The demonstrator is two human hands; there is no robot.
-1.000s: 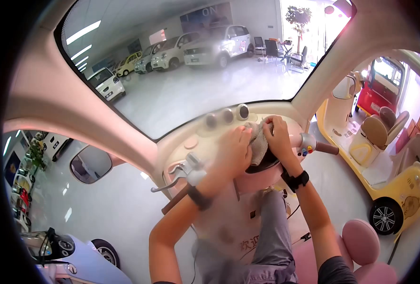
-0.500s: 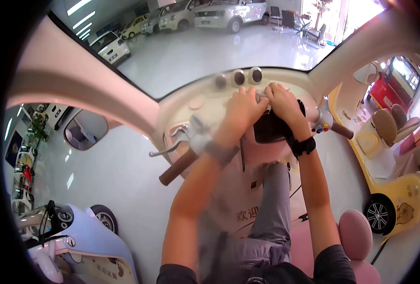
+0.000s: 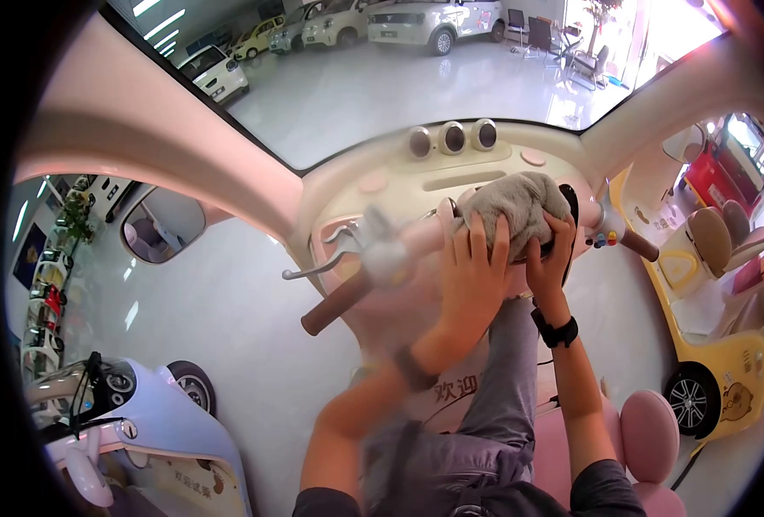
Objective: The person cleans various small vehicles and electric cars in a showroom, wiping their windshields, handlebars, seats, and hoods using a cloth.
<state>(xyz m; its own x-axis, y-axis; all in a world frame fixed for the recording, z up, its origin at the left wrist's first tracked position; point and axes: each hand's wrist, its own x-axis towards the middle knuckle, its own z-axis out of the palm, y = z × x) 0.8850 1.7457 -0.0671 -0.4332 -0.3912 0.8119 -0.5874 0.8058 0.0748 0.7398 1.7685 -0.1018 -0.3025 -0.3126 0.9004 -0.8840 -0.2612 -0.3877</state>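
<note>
A grey cloth (image 3: 520,207) lies bunched over the dark display (image 3: 500,252) in the middle of the handlebar, hiding much of it. My left hand (image 3: 477,276) holds the cloth's near left side, its fingers resting up over the fabric. On the near right side, my right hand (image 3: 552,254) grips the cloth with bent fingers. The left handlebar grip (image 3: 336,303) and a silver brake lever (image 3: 322,265) stick out left of my left hand. Beyond my right hand is the right grip (image 3: 640,245), with small coloured buttons (image 3: 604,239) beside it.
Three round pods (image 3: 453,138) stand on the cream dashboard (image 3: 391,202) below the windshield. A side mirror (image 3: 163,224) is at the left. Outside are a blue vehicle (image 3: 167,431), a yellow one (image 3: 726,345) and several parked cars. A pink seat (image 3: 649,439) is beside me.
Both hands have drawn back from the dashboard toward me. The cloth, mostly hidden under them before, now shows bunched over the display. The view has shifted slightly.
</note>
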